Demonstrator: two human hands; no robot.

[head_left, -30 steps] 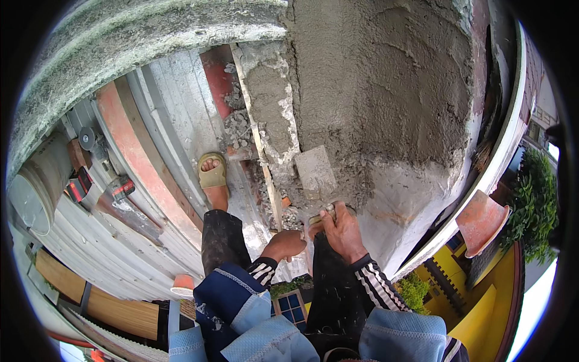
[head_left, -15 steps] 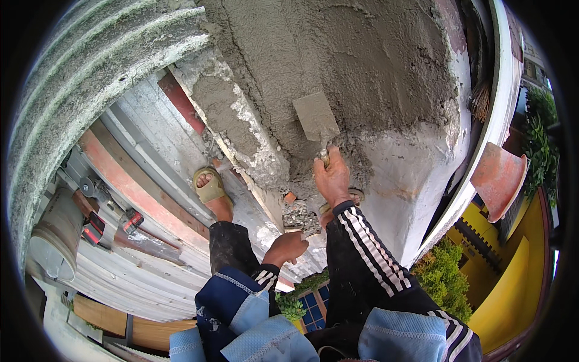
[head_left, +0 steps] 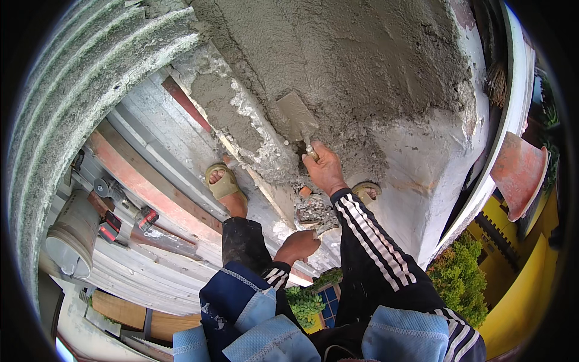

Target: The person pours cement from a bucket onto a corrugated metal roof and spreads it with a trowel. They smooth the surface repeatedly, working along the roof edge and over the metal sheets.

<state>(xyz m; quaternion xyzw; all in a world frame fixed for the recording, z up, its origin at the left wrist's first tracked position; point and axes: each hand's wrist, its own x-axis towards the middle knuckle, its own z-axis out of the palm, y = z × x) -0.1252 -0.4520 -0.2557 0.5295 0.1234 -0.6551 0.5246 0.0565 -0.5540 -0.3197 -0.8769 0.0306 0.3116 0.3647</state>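
Note:
My right hand [head_left: 326,168] is closed round the handle of a trowel [head_left: 297,114]. The flat, mortar-coated blade lies against the wet grey mortar [head_left: 362,66], close to the edge of a rough concrete ledge [head_left: 265,142]. Lower down, my left hand [head_left: 298,247] is closed in a fist beside a heap of grey lumps and rubble [head_left: 315,211]; what its fingers hold, if anything, is hidden. A small orange brick piece [head_left: 305,192] lies at the top of that heap.
My sandalled feet [head_left: 224,183] stand either side of the rubble. Corrugated roofing [head_left: 108,72] curves along the left, with a bucket [head_left: 69,241] and a cordless power tool [head_left: 136,211] below it. A terracotta pot [head_left: 515,175] sits at the right by the white rim.
The trowel blade has slid left across the mortar toward the ledge, my right hand going with it. The whole view has shifted slightly; my left hand stays closed by the rubble.

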